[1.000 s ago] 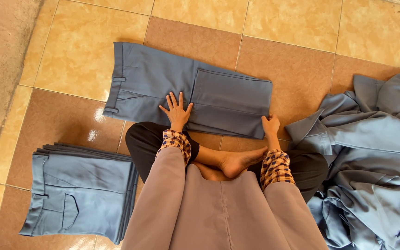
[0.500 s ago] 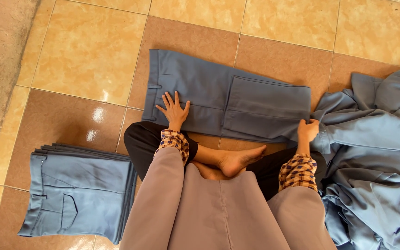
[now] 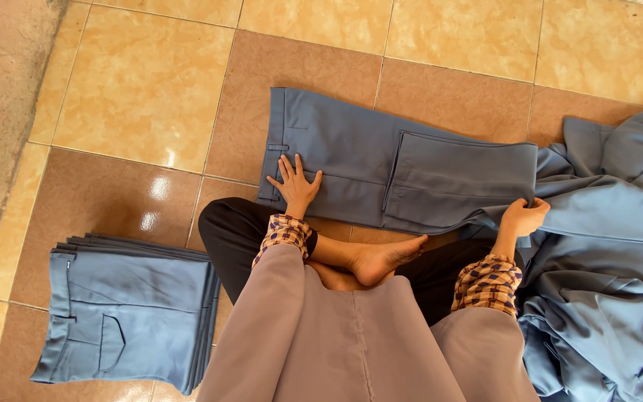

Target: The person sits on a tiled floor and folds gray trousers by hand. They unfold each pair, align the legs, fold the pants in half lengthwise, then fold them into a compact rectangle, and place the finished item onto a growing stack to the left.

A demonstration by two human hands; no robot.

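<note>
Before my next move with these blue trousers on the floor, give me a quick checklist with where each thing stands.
1. Left hand flat on the blue-grey folded trousers near the waistband: ok.
2. Right hand gripping the trouser-leg end: ok.
3. Trousers lying smooth: not ok, the right end is bunched.
4. Right end apart from the loose heap of blue garments: not ok, they touch.
5. Stack of folded blue trousers neatly squared: ok.
6. Tiled floor clean: cannot tell.

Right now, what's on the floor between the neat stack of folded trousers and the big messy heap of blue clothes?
The head view shows the seated person's crossed legs and grey garment between them.
</note>
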